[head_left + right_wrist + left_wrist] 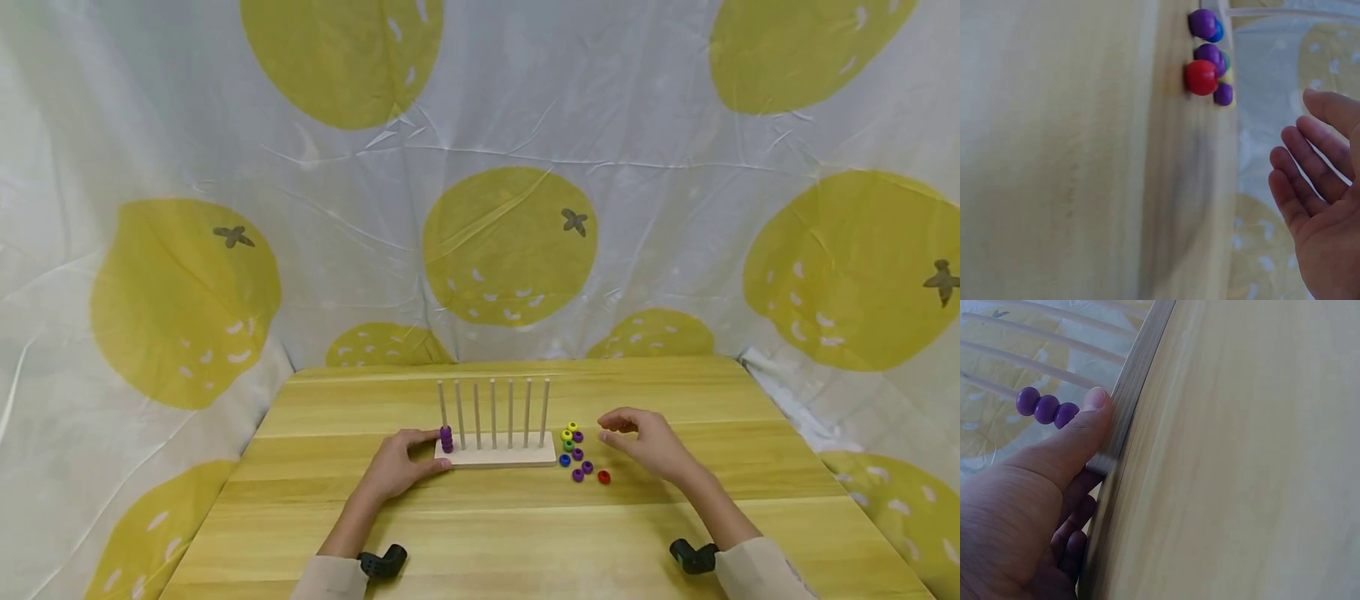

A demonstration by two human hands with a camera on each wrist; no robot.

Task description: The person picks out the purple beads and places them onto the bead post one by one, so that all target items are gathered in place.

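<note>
A pale wooden rack (495, 457) with a row of upright pegs stands on the table. Purple beads (446, 440) are stacked on its leftmost peg; the left wrist view shows three purple beads (1046, 409), with the thumb in front of the lowest part. My left hand (397, 467) grips the left end of the base, thumb at the front edge and fingers behind. To the right of loose beads, my right hand (648, 443) hovers with relaxed fingers, holding nothing. Nearest it lie a red bead (603, 477) and a purple bead (577, 437).
Beside the base's right end are scattered a blue bead (565, 460), a green bead (568, 446), yellow beads (573, 427) and more purple ones. Behind the wooden table (510, 550) hangs a white cloth (510, 142) printed with yellow fruit.
</note>
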